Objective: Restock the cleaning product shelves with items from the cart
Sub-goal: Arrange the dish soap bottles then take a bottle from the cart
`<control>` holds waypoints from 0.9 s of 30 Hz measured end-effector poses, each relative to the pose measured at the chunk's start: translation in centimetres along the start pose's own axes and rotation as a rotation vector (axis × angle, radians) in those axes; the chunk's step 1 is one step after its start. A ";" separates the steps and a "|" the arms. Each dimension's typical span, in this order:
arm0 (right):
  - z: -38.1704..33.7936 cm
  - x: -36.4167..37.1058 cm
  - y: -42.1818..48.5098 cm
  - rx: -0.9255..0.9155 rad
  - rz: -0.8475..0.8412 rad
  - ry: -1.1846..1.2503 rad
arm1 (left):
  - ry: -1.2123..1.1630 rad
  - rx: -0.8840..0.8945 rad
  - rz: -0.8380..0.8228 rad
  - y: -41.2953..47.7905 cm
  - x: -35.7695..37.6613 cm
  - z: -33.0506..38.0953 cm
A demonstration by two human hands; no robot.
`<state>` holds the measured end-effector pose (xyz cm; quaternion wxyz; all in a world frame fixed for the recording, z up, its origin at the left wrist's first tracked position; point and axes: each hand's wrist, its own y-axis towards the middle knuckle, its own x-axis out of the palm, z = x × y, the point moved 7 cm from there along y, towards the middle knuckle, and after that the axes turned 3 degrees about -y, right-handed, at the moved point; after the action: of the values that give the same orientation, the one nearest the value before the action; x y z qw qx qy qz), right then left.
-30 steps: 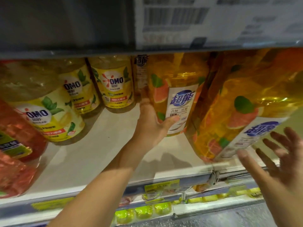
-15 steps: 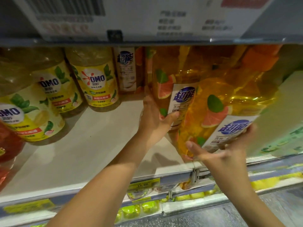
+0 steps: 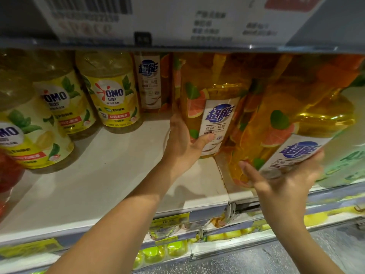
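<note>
Our left hand clamps the upright bottle. Our right hand, spread a second ago, now clamps the tilted bottle, top pointing away.

Blurred lettering on overhead sign

Orange bottles at three o'clock show pink grapefruit slices, green leaves, white labels, blue script. Yellow bottles at ten o'clock: green leaves, red bands. Cream shelf.
</note>
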<state>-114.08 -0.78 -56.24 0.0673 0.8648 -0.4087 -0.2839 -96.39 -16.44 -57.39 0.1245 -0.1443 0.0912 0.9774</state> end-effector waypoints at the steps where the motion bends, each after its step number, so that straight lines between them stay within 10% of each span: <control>1: -0.4 0.0 -0.2 -0.024 0.018 -0.061 | -0.001 0.001 0.008 0.1 0.0 0.1; 7: -1.0 0.1 -1.4 -0.023 0.087 -0.273 | -0.128 -0.015 -0.076 -1.5 0.4 -1.2; 16: -2.1 -0.2 -6.8 -0.043 -0.078 0.028 | -0.110 -0.112 -0.093 -3.9 -3.1 -1.6; 22: -8.4 6.2 -8.1 0.106 -0.505 0.402 | -0.224 -0.245 0.047 -8.5 -10.0 -0.9; 27: -17.7 9.5 -13.9 -0.130 -0.940 0.491 | -0.291 -0.152 0.098 -15.9 -17.6 3.5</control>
<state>-90.32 -0.77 -50.58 0.0798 0.9897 0.0688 -0.0973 -76.71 -4.39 -50.97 0.0772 -0.0055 0.0050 0.9970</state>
